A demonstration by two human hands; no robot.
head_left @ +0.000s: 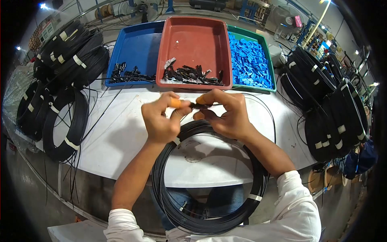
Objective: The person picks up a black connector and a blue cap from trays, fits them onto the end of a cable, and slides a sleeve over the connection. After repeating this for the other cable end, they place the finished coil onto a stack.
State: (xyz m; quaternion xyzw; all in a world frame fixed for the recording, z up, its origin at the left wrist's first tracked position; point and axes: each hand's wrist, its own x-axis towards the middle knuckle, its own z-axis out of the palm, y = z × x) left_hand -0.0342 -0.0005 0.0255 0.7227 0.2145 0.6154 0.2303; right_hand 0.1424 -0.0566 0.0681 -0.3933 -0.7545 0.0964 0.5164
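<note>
My left hand (161, 117) and my right hand (227, 113) meet above the middle of the table. Both pinch a small dark connector-like piece (196, 106) between thumb and fingers, which hide much of it. Orange covers wrap some fingertips on each hand. A thin black cable runs from around the piece, out past my right hand. Below my wrists, a large coil of black cable (161, 177) with white tape bands rests partly on the table and hangs over its front edge onto my lap.
Across the back stand a blue tray (135, 44) with black pieces, a red tray (195, 38) with dark strips, and a green tray (271, 68) with blue pieces. Taped cable coils are piled at left (66, 121) and right (346, 117) on the white table (113, 137).
</note>
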